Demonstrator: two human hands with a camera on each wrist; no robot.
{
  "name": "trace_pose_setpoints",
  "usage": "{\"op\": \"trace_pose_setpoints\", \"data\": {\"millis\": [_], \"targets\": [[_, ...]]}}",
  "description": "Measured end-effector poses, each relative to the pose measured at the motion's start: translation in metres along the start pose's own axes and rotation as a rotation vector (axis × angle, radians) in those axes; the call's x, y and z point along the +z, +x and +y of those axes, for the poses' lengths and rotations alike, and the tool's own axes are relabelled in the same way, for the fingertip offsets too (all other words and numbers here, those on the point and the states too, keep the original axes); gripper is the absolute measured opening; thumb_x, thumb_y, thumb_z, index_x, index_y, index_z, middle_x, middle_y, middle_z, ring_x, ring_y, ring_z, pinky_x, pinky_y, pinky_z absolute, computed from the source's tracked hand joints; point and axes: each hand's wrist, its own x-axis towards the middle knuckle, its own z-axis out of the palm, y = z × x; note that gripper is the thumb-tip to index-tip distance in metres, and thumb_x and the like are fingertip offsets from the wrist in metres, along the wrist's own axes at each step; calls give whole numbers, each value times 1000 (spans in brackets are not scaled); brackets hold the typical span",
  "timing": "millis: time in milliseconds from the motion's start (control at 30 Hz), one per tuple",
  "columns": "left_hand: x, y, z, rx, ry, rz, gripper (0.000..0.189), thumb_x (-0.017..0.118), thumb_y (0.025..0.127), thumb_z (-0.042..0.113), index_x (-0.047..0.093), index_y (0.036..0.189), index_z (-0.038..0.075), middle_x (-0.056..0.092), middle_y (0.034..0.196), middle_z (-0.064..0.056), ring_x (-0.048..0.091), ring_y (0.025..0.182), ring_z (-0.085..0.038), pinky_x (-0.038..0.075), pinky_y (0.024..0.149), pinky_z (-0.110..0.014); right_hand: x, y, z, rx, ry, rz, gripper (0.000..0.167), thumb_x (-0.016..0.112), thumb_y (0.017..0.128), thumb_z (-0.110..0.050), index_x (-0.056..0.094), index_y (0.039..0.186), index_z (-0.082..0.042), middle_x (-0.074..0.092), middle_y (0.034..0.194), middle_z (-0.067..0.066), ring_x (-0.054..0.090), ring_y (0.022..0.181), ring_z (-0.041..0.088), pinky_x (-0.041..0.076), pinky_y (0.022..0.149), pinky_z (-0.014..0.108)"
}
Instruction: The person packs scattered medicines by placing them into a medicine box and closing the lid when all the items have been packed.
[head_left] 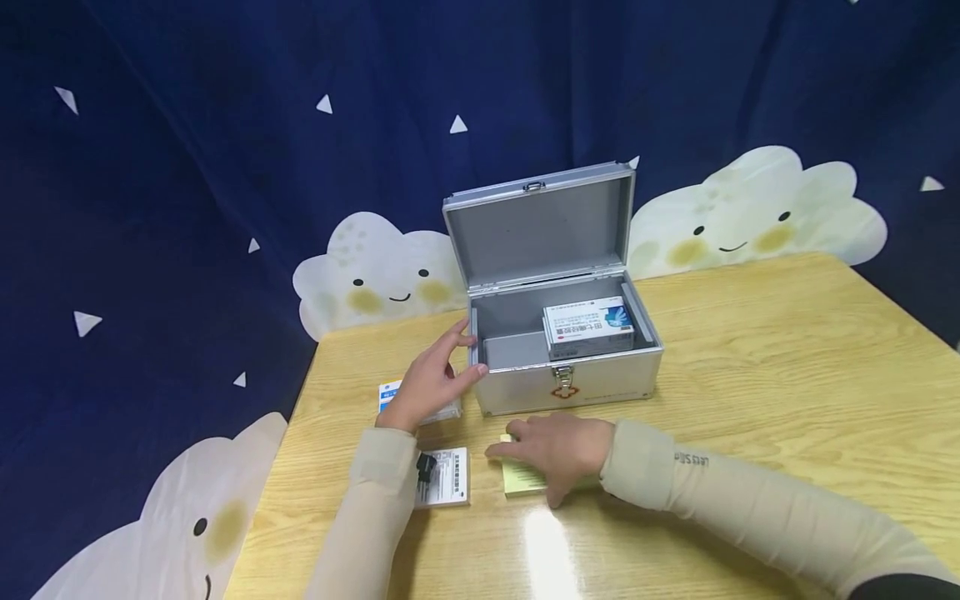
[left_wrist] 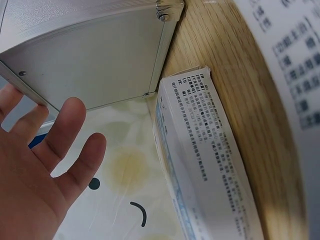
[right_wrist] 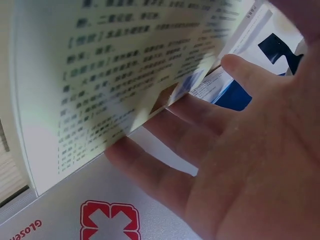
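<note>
My left hand (head_left: pixel 435 375) is at the left end of an open silver first-aid case (head_left: pixel 517 396), thumb and fingers spread near its left rim. In the left wrist view the fingers of this hand (left_wrist: pixel 45 150) look loosely bent, with nothing held. My right hand (head_left: pixel 558 450) lies over a pale yellow-green medicine box (head_left: pixel 517 479) in front of the case. Its fingers reach the box's far edge, and the thumb is at the near side. Seen from the right wrist, the fingers are fairly straight and spread along the printed box (right_wrist: pixel 115 75).
Inside the case, white-and-blue medicine boxes (head_left: pixel 588 325) stand at the right. A blue-and-white box (head_left: pixel 388 392) lies beside the left wrist, partly hidden. Nearer, a white printed box (head_left: pixel 450 479) lies by the left forearm. The raised lid (head_left: pixel 540 237) stands before a dark blue curtain (head_left: pixel 390 50).
</note>
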Motion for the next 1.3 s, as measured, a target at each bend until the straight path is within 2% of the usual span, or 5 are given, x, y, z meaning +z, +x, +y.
{"op": "trace_pose_setpoints", "data": {"millis": [233, 367, 667, 1033, 1300], "targets": [[1, -2, 0, -8, -4, -4, 56, 59, 93, 52, 47, 143, 31, 29, 162, 19, 51, 61, -12, 47, 59, -27, 1, 0, 0, -31, -32, -3, 81, 91, 65, -24, 52, 136, -36, 55, 114, -3, 54, 94, 10, 52, 75, 27], [1, -2, -1, -15, -8, -4, 60, 60, 93, 52, 42, 147, 33, 36, 159, 18, 49, 59, -13, 47, 58, -28, 1, 0, -1, -35, -32, 0, 77, 91, 64, -23, 54, 130, -35, 55, 112, -4, 55, 91, 9, 53, 75, 26], [-2, -4, -2, -32, 4, -11, 54, 59, 93, 52, 48, 141, 31, 28, 162, 20, 50, 60, -13, 47, 61, -28, 3, 4, -1, -29, -61, 11, 75, 89, 66, -22, 53, 130, -36, 57, 117, -3, 59, 87, 11, 53, 73, 26], [-1, -2, -2, -11, 5, -13, 53, 58, 93, 55, 50, 139, 30, 24, 164, 20, 52, 65, -14, 49, 66, -29, 3, 4, -1, -27, -42, 2, 74, 89, 67, -21, 53, 129, -36, 57, 119, -2, 59, 93, 13, 53, 75, 29], [0, 2, -1, 15, 11, -10, 57, 58, 93, 56, 48, 142, 28, 25, 164, 18, 52, 61, -12, 49, 63, -27, 3, 1, 2, -50, -35, 21, 74, 88, 67, -16, 54, 130, -33, 57, 117, -1, 59, 97, 15, 54, 78, 30]]}}
